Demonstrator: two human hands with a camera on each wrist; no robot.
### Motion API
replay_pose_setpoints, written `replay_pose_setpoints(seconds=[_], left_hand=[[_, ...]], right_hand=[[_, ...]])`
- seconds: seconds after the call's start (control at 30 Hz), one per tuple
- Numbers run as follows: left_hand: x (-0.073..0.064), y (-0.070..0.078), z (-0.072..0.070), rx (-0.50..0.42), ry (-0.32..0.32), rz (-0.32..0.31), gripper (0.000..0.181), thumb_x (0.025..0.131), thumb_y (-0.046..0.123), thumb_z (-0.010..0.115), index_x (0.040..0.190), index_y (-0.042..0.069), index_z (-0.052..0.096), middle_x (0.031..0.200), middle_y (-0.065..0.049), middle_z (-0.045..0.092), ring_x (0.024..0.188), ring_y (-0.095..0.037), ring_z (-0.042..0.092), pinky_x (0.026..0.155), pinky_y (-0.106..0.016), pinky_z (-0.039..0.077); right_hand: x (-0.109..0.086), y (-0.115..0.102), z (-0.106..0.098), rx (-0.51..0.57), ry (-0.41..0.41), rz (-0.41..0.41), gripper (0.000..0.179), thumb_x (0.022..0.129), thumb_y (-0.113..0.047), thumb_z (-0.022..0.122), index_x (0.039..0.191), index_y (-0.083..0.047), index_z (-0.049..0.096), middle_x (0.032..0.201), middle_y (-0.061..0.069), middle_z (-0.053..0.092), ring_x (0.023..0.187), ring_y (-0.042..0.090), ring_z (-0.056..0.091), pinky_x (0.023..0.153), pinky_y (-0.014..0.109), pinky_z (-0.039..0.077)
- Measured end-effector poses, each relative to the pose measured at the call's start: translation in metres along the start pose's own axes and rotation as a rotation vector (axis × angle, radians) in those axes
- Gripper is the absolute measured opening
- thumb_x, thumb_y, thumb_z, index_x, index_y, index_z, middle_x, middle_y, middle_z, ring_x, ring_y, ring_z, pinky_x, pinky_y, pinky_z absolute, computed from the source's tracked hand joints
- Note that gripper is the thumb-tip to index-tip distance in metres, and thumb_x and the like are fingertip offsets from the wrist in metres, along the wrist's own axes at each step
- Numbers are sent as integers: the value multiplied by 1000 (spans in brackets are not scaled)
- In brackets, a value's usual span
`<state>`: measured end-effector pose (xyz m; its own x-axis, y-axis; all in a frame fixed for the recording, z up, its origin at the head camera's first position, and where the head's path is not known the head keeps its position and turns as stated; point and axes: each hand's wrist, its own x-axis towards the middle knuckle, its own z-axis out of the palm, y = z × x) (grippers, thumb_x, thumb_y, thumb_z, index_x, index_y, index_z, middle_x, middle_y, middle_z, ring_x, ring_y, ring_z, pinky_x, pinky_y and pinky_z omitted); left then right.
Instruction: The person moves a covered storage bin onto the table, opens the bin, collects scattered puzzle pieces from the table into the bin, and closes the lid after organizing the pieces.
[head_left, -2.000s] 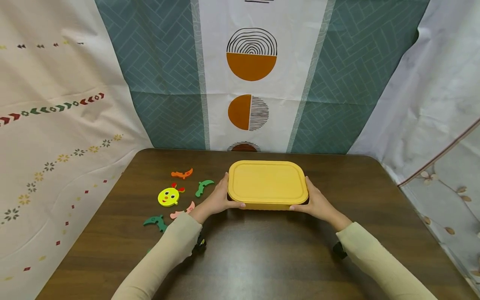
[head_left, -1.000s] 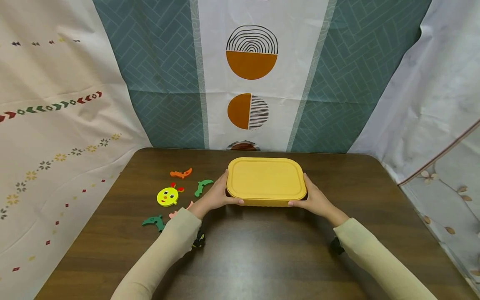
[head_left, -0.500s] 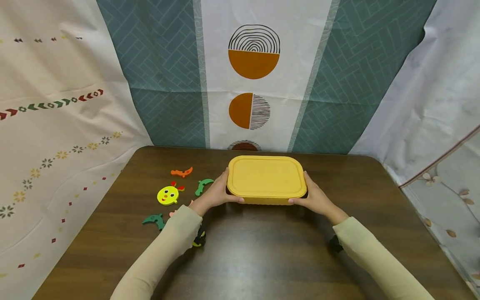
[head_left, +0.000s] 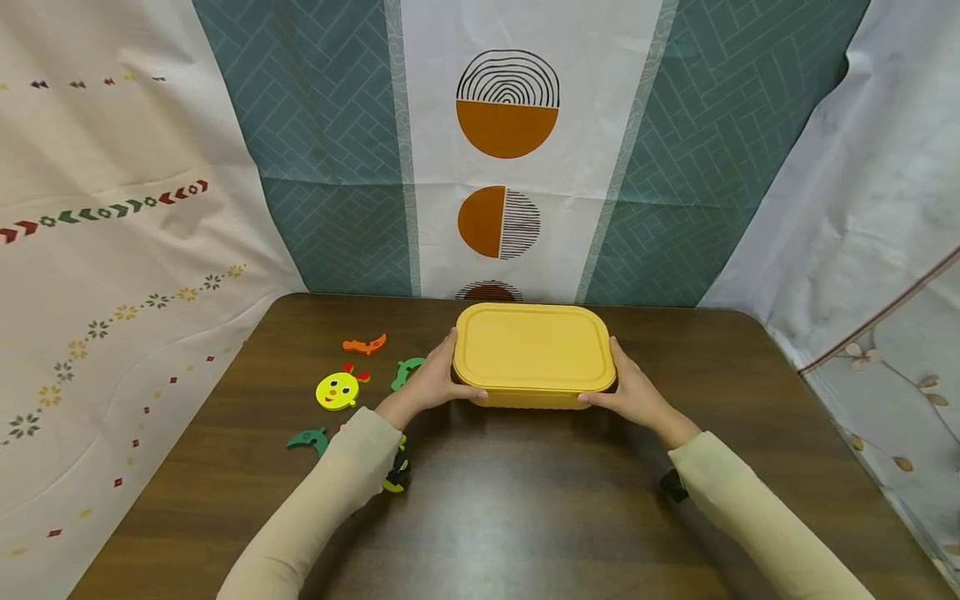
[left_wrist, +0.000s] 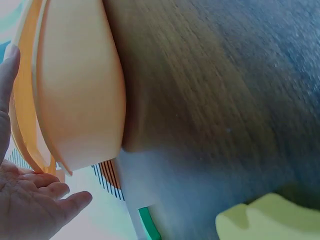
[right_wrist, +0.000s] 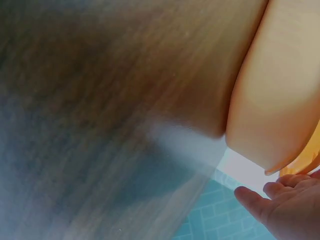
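Note:
A yellow rectangular box (head_left: pixel 532 401) with rounded corners stands on the brown table (head_left: pixel 525 500), its yellow lid (head_left: pixel 534 346) above it. My left hand (head_left: pixel 431 379) holds the lid at its left end, thumb at the front edge. On the opposite end my right hand (head_left: pixel 637 396) grips it the same way. In the left wrist view a gap shows between the lid's rim (left_wrist: pixel 22 95) and the box wall (left_wrist: pixel 80 90). The right wrist view has the box (right_wrist: pixel 277 85) near the fingers and the lid (right_wrist: pixel 307 155) behind. The box's inside is hidden.
Flat toy pieces lie left of the box: a yellow smiling face (head_left: pixel 337 391) with red antennae, an orange piece (head_left: pixel 365 344), a green piece (head_left: pixel 406 372) and a dark green piece (head_left: pixel 308 439). A yellow-green piece (left_wrist: pixel 270 217) lies near my left wrist. Patterned cloth hangs behind.
Both hands and the lid have risen slightly, and more of the box's front wall shows under the lid. The toy pieces have stayed in place.

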<state>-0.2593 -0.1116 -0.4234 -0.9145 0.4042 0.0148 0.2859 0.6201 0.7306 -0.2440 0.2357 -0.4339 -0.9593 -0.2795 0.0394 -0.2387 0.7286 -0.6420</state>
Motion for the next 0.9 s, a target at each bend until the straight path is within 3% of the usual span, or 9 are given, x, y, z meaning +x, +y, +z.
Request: replay_pose_setpoints(seconds=[0.57, 0.9], left_hand=[[-15, 10, -1, 8, 26, 40, 126, 70, 42, 83, 152, 3, -5, 159, -15, 4, 146, -30, 14, 115, -47, 22], [-34, 16, 2, -28, 3, 57, 120, 71, 28, 84, 152, 4, -1, 159, -16, 7, 145, -29, 18, 114, -47, 25]], right_hand=[[-17, -13, -6, -17, 21, -9, 122, 74, -47, 77, 152, -5, -7, 158, 23, 4, 142, 45, 15, 109, 63, 21], [-37, -17, -6, -1, 16, -24, 120, 73, -39, 81, 151, 0, -2, 156, 26, 6, 141, 46, 17, 108, 62, 23]])
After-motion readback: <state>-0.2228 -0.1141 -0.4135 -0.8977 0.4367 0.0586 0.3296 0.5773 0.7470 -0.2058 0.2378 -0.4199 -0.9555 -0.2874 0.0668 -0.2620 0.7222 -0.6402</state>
